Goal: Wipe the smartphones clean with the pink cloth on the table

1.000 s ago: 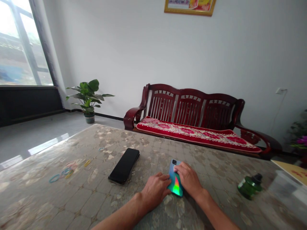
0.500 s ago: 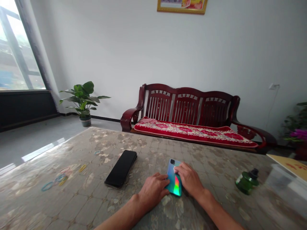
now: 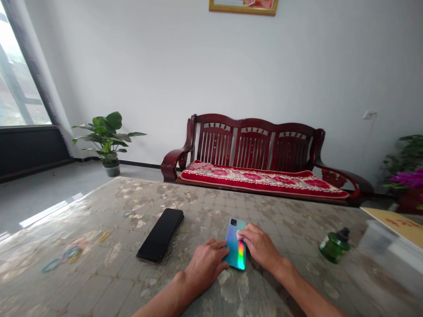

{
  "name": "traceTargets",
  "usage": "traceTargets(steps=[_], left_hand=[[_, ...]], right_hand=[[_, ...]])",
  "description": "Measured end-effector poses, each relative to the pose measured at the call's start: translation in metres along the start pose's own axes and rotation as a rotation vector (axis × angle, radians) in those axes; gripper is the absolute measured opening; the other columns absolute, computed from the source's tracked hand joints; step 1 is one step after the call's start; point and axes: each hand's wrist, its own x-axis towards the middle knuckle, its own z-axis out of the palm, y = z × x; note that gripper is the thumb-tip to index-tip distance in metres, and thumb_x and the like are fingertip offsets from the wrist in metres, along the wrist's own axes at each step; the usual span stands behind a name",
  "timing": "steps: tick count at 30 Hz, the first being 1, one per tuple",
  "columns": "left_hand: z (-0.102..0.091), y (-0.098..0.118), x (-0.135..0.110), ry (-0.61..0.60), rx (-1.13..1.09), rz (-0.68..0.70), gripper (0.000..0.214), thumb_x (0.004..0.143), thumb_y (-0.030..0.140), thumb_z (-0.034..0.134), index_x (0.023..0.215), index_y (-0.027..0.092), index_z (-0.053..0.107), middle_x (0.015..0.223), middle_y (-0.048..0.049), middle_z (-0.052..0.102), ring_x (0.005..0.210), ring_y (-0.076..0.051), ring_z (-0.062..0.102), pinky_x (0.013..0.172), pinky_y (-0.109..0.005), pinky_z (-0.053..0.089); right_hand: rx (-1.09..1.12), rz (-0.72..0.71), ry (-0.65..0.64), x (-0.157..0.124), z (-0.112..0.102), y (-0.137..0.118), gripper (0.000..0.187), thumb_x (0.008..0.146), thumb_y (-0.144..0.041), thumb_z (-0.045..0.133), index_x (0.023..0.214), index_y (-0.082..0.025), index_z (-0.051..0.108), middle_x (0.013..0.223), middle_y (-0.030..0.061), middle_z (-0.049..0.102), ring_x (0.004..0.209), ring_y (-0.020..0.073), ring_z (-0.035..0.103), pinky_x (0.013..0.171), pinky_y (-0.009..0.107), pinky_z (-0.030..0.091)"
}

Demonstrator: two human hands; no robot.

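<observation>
A phone with an iridescent blue-green back (image 3: 235,244) lies face down on the patterned table (image 3: 109,268), camera end away from me. My left hand (image 3: 205,264) rests against its left edge with fingers curled on it. My right hand (image 3: 261,247) presses on its right side and pinches something small and white against the back; I cannot make out what it is. A second, black phone (image 3: 160,234) lies screen up to the left, apart from both hands.
Several coloured rubber bands (image 3: 71,253) lie scattered at the table's left. A small green bottle (image 3: 334,246) lies on its side at the right, beside a clear plastic box (image 3: 385,244). Behind the table stand a red wooden bench (image 3: 261,163) and a potted plant (image 3: 107,136).
The view has drifted, so everything sits slightly further left. Both hands stay on the iridescent phone; the right hand's fingers have shifted slightly on its back.
</observation>
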Motion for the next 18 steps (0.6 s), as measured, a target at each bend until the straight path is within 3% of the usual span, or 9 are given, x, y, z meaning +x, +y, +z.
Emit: traceTargets(steps=[8,15,18], left_hand=[[-0.001,0.000,0.000,-0.002,-0.007,0.008,0.015,0.093,0.032,0.059,0.105,0.025,0.066,0.119,-0.0016,0.068,0.102,-0.024,0.063,0.087,-0.032,0.048],[0.000,0.001,0.000,0.002,0.003,0.005,0.011,0.093,0.034,0.059,0.098,0.025,0.065,0.111,-0.0005,0.068,0.096,-0.023,0.062,0.083,-0.030,0.048],[-0.001,0.001,0.000,0.001,0.006,0.007,0.011,0.094,0.034,0.058,0.094,0.024,0.064,0.109,-0.0002,0.068,0.093,-0.022,0.062,0.081,-0.029,0.048]], right_hand=[[-0.105,0.186,0.058,0.039,0.001,0.019,0.025,0.092,-0.016,0.047,0.089,-0.023,0.071,0.092,0.0039,0.063,0.092,0.0175,0.061,0.081,0.025,0.043],[-0.070,0.011,-0.024,0.015,0.002,-0.008,0.026,0.094,-0.014,0.047,0.090,-0.025,0.070,0.090,0.0013,0.062,0.088,0.0148,0.060,0.079,0.022,0.042],[-0.065,0.028,-0.018,0.021,0.004,-0.009,0.027,0.093,-0.012,0.047,0.091,-0.025,0.070,0.091,0.0014,0.063,0.090,0.0147,0.060,0.081,0.022,0.041]])
